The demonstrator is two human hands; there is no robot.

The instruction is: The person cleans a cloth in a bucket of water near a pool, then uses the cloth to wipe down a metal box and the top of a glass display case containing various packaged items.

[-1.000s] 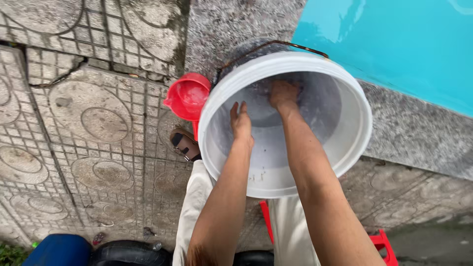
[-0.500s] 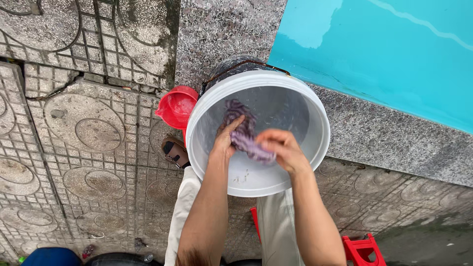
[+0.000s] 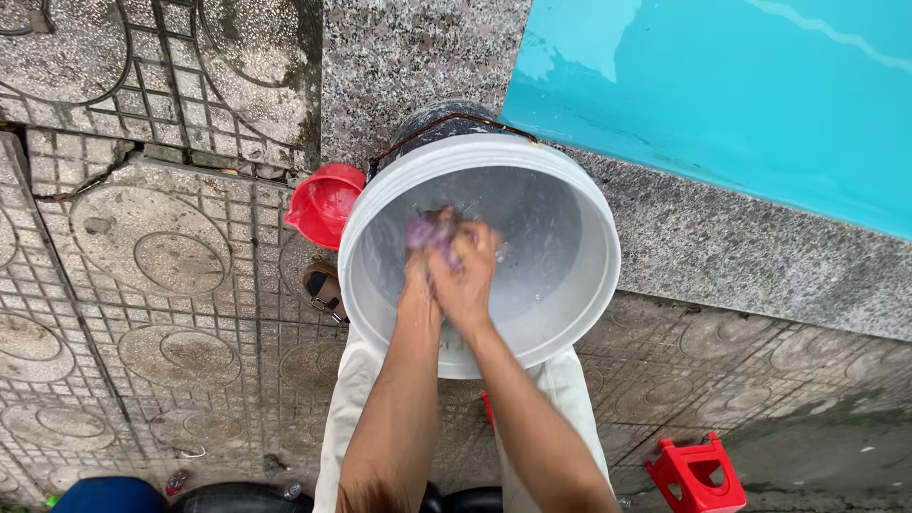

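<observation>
Hands meet over the mouth of a white plastic bucket (image 3: 570, 313), pressed together around a wad of purple cloth (image 3: 425, 231); the right hand (image 3: 467, 271) lies on top, its fingers curled shut over the cloth, while the left hand (image 3: 418, 275) sits just beneath and beside it, mostly hidden, closed on the same wad; only the purple end of the cloth shows, poking out at about eleven o'clock from the knuckles; the cloth is held up inside the bucket, near its rim on the person's side, above shallow cloudy water at the bottom; both forearms rise from six o'clock and cross the rim; the bucket's dark wire handle (image 3: 446, 122) hangs down on the far side at twelve o'clock; the bucket stands between the person's knees in pale trousers (image 3: 347, 418); a red scoop (image 3: 325, 201) rests just beside the bucket at ten o'clock, touching or nearly touching its wall; a sandalled foot (image 3: 323, 290) shows at nine o'clock, partly under the rim; grey patterned paving (image 3: 142, 247) spreads to the left; a speckled granite kerb (image 3: 722, 247) runs from twelve to three o'clock, with a bright turquoise surface (image 3: 741, 85) beyond it; a red plastic stool (image 3: 696, 472) stands at five o'clock, well apart from the bucket.
</observation>
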